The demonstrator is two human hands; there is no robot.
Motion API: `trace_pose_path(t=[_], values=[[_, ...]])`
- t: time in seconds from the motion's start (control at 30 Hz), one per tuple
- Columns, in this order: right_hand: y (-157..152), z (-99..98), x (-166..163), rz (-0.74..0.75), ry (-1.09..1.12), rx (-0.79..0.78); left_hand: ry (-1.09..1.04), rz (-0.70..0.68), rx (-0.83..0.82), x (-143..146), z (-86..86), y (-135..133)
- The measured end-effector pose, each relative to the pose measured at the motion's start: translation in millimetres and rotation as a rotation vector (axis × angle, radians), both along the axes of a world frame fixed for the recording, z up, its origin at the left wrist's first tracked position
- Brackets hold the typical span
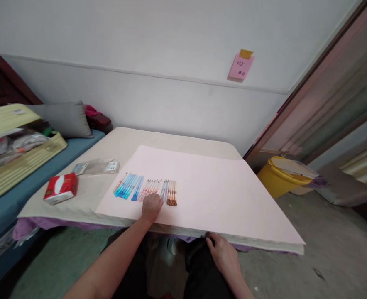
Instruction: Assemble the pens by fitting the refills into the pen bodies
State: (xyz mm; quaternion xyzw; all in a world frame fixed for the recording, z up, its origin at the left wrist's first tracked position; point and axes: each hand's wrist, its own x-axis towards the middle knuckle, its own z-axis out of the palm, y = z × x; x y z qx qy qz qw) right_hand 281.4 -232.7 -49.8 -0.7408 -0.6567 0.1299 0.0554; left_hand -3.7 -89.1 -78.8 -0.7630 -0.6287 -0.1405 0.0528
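Note:
A row of slim pens lies side by side on a pale pink sheet (221, 187). From left to right come blue and turquoise pens (128, 185), red-patterned pens (150, 187), grey-blue pens (165, 189) and orange-brown pens (172, 193). My left hand (152, 205) rests over the lower ends of the red-patterned and grey-blue pens. Its fingers are curled and mostly hidden, so whatever is in them cannot be seen. At the table's front edge, my right hand (223, 252) lies over my dark-clad knee, thumb apart from the fingers, holding nothing.
Left of the sheet, a red tissue pack (60, 187) and a clear plastic packet (96, 167) lie on the beige tablecloth (86, 199). A yellow bucket (272, 182) stands beyond the right edge. A pink note (241, 67) is taped to the wall. A cushioned seat (74, 147) flanks the left side.

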Motion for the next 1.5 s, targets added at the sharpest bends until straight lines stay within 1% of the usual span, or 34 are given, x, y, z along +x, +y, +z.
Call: trace_pose_path(t=[0.13, 0.4, 0.6, 0.87, 1.13, 1.3, 1.5], values=[[-0.3, -1.6, 0.2, 0.0, -0.003, 0.011, 0.007, 0.044, 0.019, -4.3, 0.9, 0.8], [0.3, -2.7, 0.6, -0.006, 0.001, 0.013, 0.02, 0.023, 0.016, -5.8, 1.7, -2.1], [0.8, -3.3, 0.3, 0.0, 0.006, 0.008, 0.009, 0.07, 0.035, -6.3, 0.1, -2.1], [-0.1, -4.5, 1.3, -0.006, 0.006, 0.008, 0.015, 0.033, 0.055, -8.9, 3.3, 0.3], [0.9, -6.0, 1.5, -0.005, -0.007, 0.015, 0.032, 0.013, 0.079, -18.2, -6.2, 13.4], [0.4, -4.0, 1.2, 0.001, 0.01, 0.017, 0.031, -0.036, 0.022, -21.2, -8.3, 21.8], [0.8, -3.8, 0.1, -0.011, 0.006, 0.007, 0.008, -0.006, -0.051, -20.2, -7.1, 22.6]])
